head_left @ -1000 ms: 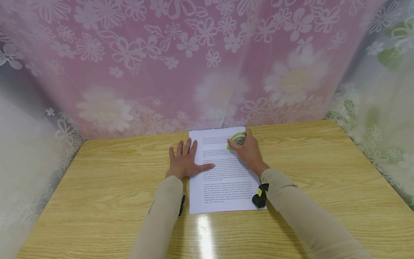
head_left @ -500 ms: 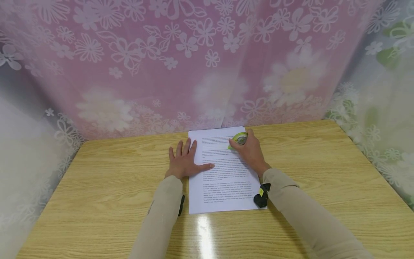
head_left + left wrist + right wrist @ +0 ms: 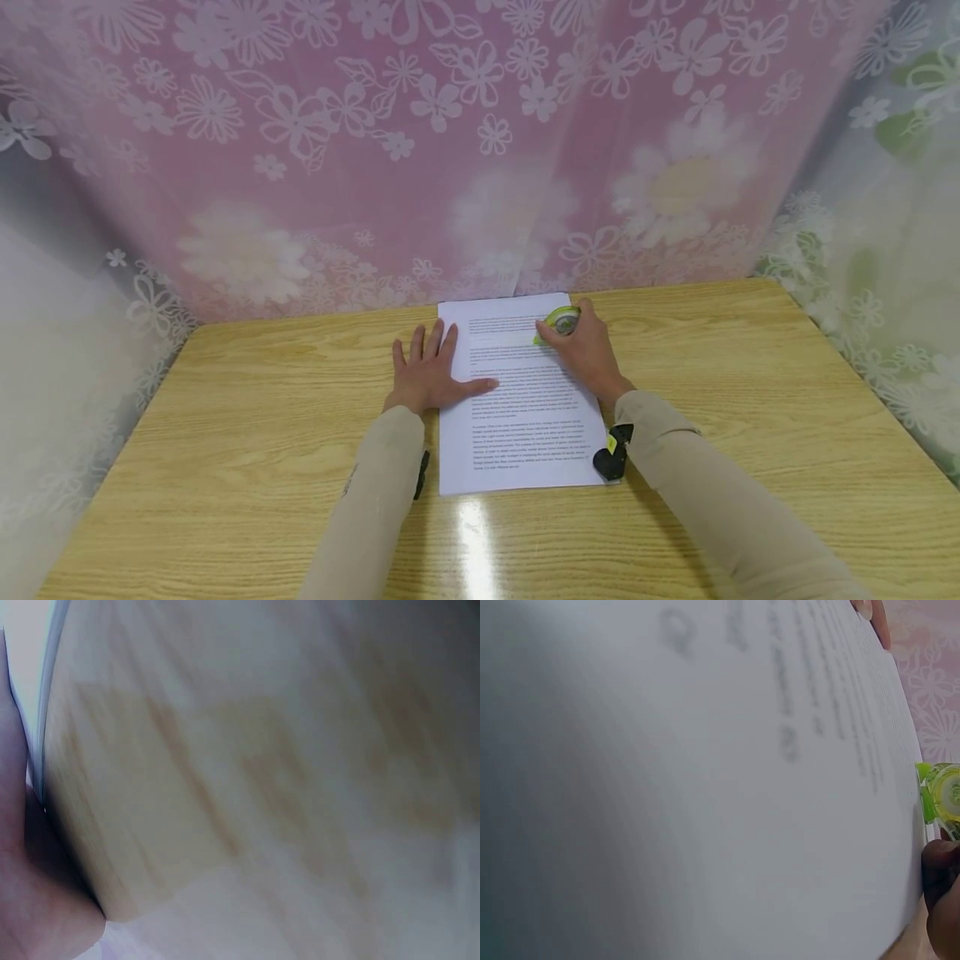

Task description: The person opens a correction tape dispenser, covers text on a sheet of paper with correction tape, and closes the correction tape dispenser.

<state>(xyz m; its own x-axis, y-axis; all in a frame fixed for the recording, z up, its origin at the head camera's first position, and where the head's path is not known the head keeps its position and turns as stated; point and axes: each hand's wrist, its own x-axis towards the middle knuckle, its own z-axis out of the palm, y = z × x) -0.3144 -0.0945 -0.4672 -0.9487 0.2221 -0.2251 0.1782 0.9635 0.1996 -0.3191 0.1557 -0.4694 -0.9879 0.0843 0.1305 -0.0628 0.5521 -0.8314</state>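
Note:
A stack of printed paper (image 3: 517, 492) lies on the wooden table, its far edge near the pink curtain. My left hand (image 3: 427, 379) rests flat with spread fingers at the paper's left edge, the thumb lying over the text. In my right hand (image 3: 592, 350) I hold a green correction tape (image 3: 561, 320) between thumb and fingers, its tip at the upper right of the page. The right wrist view shows the green and clear body of the correction tape (image 3: 946, 791) at the paper's edge. Fingers partly hide its far side.
The wooden table (image 3: 285, 467) extends on both sides of the paper. A pink flowered curtain (image 3: 375, 192) stands right behind its far edge, and pale patterned curtains flank it. A black wrist device (image 3: 613, 454) sits under the right cuff, over the paper's lower right corner.
My right hand has slid a little to the right with the correction tape, along the upper lines of the page. The left hand stays where it was.

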